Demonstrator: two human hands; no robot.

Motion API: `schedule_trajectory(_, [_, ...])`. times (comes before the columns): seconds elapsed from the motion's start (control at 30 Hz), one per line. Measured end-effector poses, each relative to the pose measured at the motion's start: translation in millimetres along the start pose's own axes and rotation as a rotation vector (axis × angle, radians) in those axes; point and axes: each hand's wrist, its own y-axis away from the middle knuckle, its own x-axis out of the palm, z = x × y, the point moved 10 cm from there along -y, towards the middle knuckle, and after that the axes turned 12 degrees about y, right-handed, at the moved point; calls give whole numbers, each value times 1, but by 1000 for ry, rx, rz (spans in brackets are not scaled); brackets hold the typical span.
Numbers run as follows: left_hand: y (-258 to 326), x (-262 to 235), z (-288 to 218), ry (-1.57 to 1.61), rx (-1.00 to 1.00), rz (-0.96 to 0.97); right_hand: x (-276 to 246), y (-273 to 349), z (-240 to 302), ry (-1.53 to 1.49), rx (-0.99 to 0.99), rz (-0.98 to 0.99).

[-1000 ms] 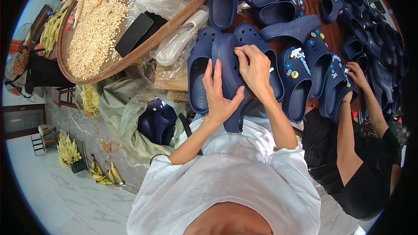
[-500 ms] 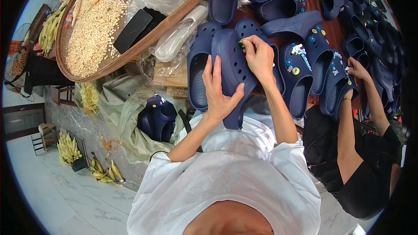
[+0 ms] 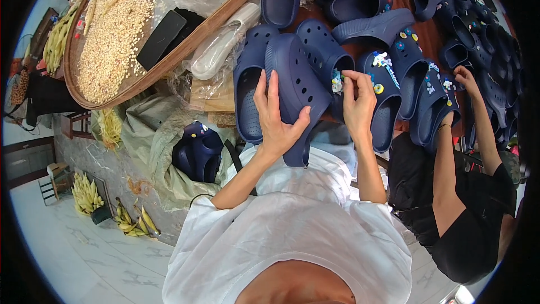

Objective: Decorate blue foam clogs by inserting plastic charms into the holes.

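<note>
A navy clog [image 3: 293, 81] with round holes in its upper is tilted in front of me, and my left hand [image 3: 278, 118] grips it with fingers on one side and thumb across. My right hand [image 3: 359, 107] is off that clog, thumb and forefinger pinched on a small greenish shoe charm. Its fingertips are beside a little cluster of white, blue and yellow charms [image 3: 337, 81] at the opening of another navy clog [image 3: 322, 45]. Left of the held clog lies a plain navy clog [image 3: 248, 114]. A charm-decorated clog [image 3: 384, 101] stands just right of my right hand.
Many navy clogs cover the reddish-brown table [image 3: 432, 36]. At upper left are a woven tray [image 3: 107, 104] of corn kernels and a dark phone [image 3: 161, 39]. A sack [image 3: 160, 135] holds decorated clogs. At right, a co-worker's hand [image 3: 466, 80] touches a clog.
My right hand has moved from the held clog's upper down and right to the charms, carrying the greenish charm. My left hand keeps its hold on the clog.
</note>
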Motion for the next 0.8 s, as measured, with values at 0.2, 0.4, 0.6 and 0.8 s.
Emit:
schedule_trajectory(0.2, [-1, 1, -5, -1, 13, -2, 7, 10, -8, 129, -109, 43])
schedule_trajectory(0.4, [3, 0, -7, -15, 9, -5, -8, 28, 31, 140, -301, 58])
schedule_trajectory(0.6, [3, 0, -6, 0, -18, -3, 9, 41, 51, 227, -345, 131])
schedule_trajectory(0.8, [-2, -5, -17, 1, -21, 67, 13, 36, 45, 210, -392, -19])
